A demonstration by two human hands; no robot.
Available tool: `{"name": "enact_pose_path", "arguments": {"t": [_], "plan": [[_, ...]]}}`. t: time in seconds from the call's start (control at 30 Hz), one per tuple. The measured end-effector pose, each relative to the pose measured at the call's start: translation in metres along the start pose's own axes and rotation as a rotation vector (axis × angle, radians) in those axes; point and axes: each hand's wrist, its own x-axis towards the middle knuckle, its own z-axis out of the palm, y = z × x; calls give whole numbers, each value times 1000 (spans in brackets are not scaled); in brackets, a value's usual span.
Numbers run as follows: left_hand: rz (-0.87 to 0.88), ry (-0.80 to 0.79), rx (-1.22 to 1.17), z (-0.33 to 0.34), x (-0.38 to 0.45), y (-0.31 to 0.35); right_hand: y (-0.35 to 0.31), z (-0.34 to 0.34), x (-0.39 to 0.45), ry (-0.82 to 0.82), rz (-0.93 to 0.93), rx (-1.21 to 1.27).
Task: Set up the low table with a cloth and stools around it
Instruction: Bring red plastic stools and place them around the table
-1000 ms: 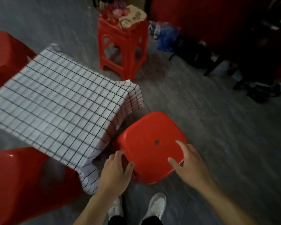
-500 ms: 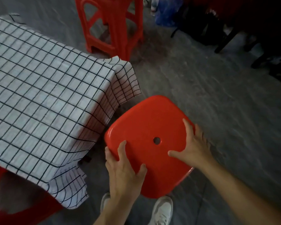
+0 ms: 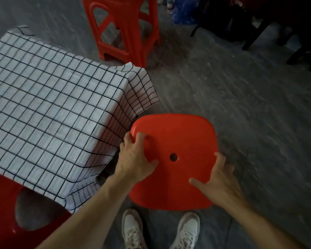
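A low table draped in a white cloth with a black grid (image 3: 48, 112) fills the left of the view. Right beside its near right corner is a red plastic stool (image 3: 178, 141) with a small hole in its square seat. My left hand (image 3: 135, 159) grips the seat's left edge, fingers curled over the rim next to the hanging cloth. My right hand (image 3: 217, 178) lies on the seat's right near edge, fingers spread and wrapped around the rim. The stool's legs are hidden under the seat.
A tall red stool (image 3: 127, 31) stands on the grey floor behind the table's far corner. Part of another red stool (image 3: 13, 212) shows at the bottom left, under the cloth's corner. Dark furniture legs (image 3: 258, 27) and a blue bag (image 3: 183, 13) crowd the top right. My white shoes (image 3: 133, 230) are below the seat.
Both hands went from hovering over the red stool to gripping its seat edges. The seat has turned squarer to me and sits closer to the table's corner.
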Motion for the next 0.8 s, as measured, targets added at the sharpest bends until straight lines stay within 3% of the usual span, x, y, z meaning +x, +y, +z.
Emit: {"name": "enact_pose_path", "arguments": {"t": [0.13,0.33,0.53,0.8], "plan": [[72,-60,43,-15,18,-6,0,17,-20,6,-29,142],[65,-24,-38,-21,19,-12,-21,10,6,95,-45,309],[-225,2,-77,-14,4,-28,-21,12,7,111,-9,193],[-166,27,41,-10,4,-4,-5,9,8,157,19,252]]}}
